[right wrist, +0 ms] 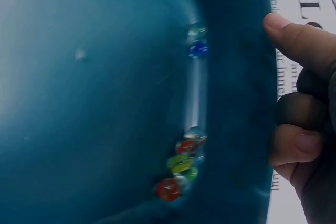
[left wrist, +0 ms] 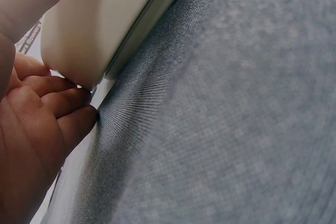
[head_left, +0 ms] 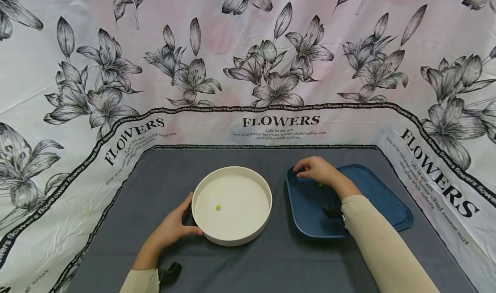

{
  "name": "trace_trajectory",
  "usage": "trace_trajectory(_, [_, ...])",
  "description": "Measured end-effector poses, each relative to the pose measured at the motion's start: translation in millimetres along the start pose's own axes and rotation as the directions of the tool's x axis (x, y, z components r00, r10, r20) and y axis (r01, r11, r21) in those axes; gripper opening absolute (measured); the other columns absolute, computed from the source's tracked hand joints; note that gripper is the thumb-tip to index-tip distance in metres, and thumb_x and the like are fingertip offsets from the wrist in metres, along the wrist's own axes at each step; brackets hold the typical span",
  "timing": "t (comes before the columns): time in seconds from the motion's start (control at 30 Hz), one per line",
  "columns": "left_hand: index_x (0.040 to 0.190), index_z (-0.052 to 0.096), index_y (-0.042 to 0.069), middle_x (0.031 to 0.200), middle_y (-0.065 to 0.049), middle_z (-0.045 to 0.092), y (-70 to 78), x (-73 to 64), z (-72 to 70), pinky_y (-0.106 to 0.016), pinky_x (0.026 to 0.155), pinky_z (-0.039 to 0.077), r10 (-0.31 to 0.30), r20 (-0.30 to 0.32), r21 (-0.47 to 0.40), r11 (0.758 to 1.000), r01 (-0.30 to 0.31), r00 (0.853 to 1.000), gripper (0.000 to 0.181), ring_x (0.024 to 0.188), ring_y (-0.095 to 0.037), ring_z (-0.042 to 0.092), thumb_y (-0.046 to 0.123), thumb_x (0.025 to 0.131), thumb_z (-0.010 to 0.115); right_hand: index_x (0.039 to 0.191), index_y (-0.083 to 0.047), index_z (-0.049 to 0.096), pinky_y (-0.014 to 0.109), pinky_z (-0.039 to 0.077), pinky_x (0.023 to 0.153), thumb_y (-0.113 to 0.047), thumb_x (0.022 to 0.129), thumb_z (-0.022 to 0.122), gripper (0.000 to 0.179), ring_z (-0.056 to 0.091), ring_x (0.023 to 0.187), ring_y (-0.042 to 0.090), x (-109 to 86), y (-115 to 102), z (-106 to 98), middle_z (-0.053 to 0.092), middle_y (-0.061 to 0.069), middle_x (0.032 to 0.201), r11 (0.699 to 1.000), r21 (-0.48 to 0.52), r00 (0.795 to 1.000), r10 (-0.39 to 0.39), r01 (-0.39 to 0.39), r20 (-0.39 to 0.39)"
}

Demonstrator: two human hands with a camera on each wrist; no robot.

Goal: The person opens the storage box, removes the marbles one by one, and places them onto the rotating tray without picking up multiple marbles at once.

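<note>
A round cream bowl with low walls stands on the grey cloth, a yellow-green marble lying inside it. My left hand holds the bowl's outer left wall, thumb at the near side and fingers further back. In the left wrist view those fingertips touch its lower edge. Over the far left corner of the blue tray hovers my right hand, fingers bent loosely and thumb apart from them. I see nothing between them. Several glass marbles lie along the tray's inner edge in the right wrist view.
Grey cloth covers the work surface, with a gap between bowl and tray. A flower-printed sheet rises behind and at both sides. Two dark marbles sit apart from the larger cluster in the tray.
</note>
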State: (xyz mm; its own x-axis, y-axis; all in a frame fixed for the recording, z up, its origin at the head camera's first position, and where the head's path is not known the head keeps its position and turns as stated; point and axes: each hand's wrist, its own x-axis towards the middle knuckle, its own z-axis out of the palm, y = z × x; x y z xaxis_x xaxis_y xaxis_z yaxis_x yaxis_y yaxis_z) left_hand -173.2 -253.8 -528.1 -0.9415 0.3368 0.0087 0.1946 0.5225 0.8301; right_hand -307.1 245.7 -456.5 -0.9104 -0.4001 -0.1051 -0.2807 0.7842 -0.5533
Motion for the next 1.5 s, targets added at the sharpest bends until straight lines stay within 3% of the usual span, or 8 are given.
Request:
trace_trajectory(0.17, [0.165,0.01,0.006,0.171,-0.015,0.014,-0.4,-0.6,2.2,-0.05,0.12,0.029,-0.012,0.012,-0.013,1.0,0.012,1.0,0.133,0.154,-0.03,0.025,0.038,0.068,0.095,0.119,-0.015,0.076,0.032,0.042,0.057,-0.023,0.095,0.075,0.025,0.048,0.058,0.018,2.4,10.7,9.4,0.048,0.001,0.062,1.0,0.019,1.0,0.012,-0.013,0.026])
trace_trajectory(0.37, [0.165,0.01,0.003,0.17,-0.017,0.014,-1.6,-0.5,2.4,-0.052,0.12,0.029,-0.011,0.007,0.005,1.0,0.011,1.0,0.134,0.153,-0.032,0.025,0.038,0.067,0.095,0.119,-0.014,0.076,0.033,0.044,0.064,-0.021,0.096,0.074,0.024,0.053,0.071,0.018,6.2,16.6,16.0,0.061,0.003,0.077,1.0,0.012,0.999,0.01,-0.011,0.042])
trace_trajectory(0.6, [0.164,0.012,0.002,0.17,-0.018,0.016,-1.6,3.2,-0.2,-0.051,0.12,0.029,0.031,-0.01,0.029,0.999,-0.03,0.999,0.132,0.152,-0.033,0.027,0.039,0.068,0.094,0.12,-0.012,0.075,0.033,0.044,0.065,-0.021,0.095,0.075,0.027,0.053,0.075,0.018,9.2,22.3,17.7,0.063,0.004,0.085,1.0,-0.008,0.999,0.014,-0.014,0.039])
trace_trajectory(0.77, [0.164,0.012,0.002,0.17,-0.018,0.016,-0.8,2.7,0.0,-0.031,0.12,0.029,0.035,-0.003,0.026,0.999,-0.035,0.999,0.133,0.153,-0.033,0.026,0.04,0.068,0.094,0.121,-0.013,0.075,0.033,0.049,0.071,-0.021,0.095,0.075,0.027,0.059,0.083,0.017,11.5,26.6,19.9,0.07,0.005,0.101,1.0,-0.02,0.999,0.018,-0.017,0.041])
trace_trajectory(0.87, [0.165,0.012,0.003,0.17,-0.016,0.016,-0.6,1.7,0.1,-0.013,0.114,0.024,0.024,-0.005,0.014,1.0,-0.024,1.0,0.133,0.153,-0.032,0.026,0.04,0.067,0.095,0.119,-0.014,0.076,0.036,0.052,0.076,-0.02,0.095,0.075,0.025,0.063,0.093,0.019,12.9,27.3,21.5,0.072,0.007,0.114,1.0,-0.03,0.999,0.003,-0.002,0.041])
trace_trajectory(0.97, [0.164,0.012,0.003,0.17,-0.016,0.015,-0.9,0.6,0.0,-0.003,0.107,0.022,0.024,-0.006,0.006,1.0,-0.024,1.0,0.133,0.153,-0.032,0.026,0.04,0.067,0.095,0.119,-0.013,0.076,0.041,0.055,0.081,-0.019,0.095,0.075,0.024,0.065,0.103,0.025,13.7,26.5,23.5,0.072,0.01,0.121,0.999,-0.048,0.999,-0.015,0.017,0.045])
trace_trajectory(1.13, [0.165,0.012,0.003,0.17,-0.017,0.016,-1.3,-1.1,0.5,-0.001,0.104,0.021,0.025,-0.012,-0.001,1.0,-0.025,1.0,0.134,0.153,-0.033,0.027,0.039,0.067,0.095,0.117,-0.014,0.078,0.048,0.055,0.092,-0.021,0.094,0.076,0.024,0.065,0.114,0.031,15.2,23.0,28.3,0.072,0.01,0.122,0.995,-0.101,0.998,-0.023,0.028,0.055])
trace_trajectory(1.5, [0.166,0.008,0.007,0.171,-0.017,0.01,-0.8,-0.2,0.6,-0.003,0.107,0.024,0.047,0.012,-0.032,0.998,-0.047,0.999,0.134,0.154,-0.034,0.024,0.038,0.068,0.095,0.107,-0.019,0.078,0.04,0.055,0.08,-0.024,0.092,0.079,0.016,0.065,0.093,0.016,19.1,23.3,35.6,0.074,0.002,0.11,0.994,-0.107,0.997,-0.027,0.034,0.067])
